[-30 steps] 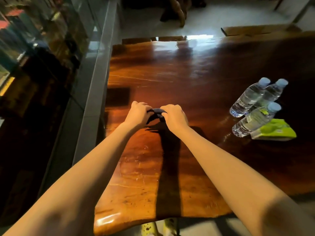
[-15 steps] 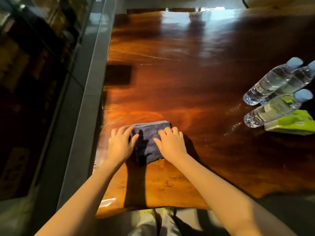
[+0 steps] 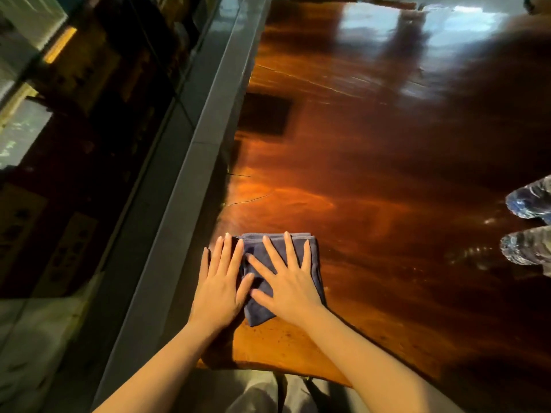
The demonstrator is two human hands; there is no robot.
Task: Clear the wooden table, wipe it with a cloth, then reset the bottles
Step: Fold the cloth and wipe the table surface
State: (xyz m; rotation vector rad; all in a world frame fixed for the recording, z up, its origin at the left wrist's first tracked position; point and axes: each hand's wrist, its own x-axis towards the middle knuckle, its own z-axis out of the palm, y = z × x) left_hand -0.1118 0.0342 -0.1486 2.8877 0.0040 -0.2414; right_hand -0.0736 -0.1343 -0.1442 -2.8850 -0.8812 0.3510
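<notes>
Near the front left corner of the wooden bench (image 3: 372, 180), a folded dark blue cloth (image 3: 313, 263) is lying flat on the glossy surface, close to the bench's near edge and just beside its left edge. Both hands are pressing down on it with fingers spread and palms flat, neither one gripping anything. The left hand (image 3: 222, 281) is sitting on the cloth's left margin, its outer fingers spilling past the fabric onto bare wood, while its thumb is angling toward the other hand. The right hand (image 3: 286, 278) is covering the middle of the cloth, its fingertips reaching almost to the folded far edge, where several stacked layers are showing as thin pale lines. The two thumbs are lying just beside each other over the fabric; whether they are touching is unclear. A corner of the cloth is poking out below the hands, toward the person.

At the right border of the view, two clear plastic bottles (image 3: 533, 201) are lying on their sides on the bench, well apart from the cloth, with only their ribbed bottoms showing and the rest cut off. A dark rectangular patch (image 3: 264, 114) is showing on the wood farther back on the left. Along the bench's left side a grey ledge (image 3: 190, 162) is running, with dark glass beyond it. Bright window light is reflecting off the far end of the bench.
</notes>
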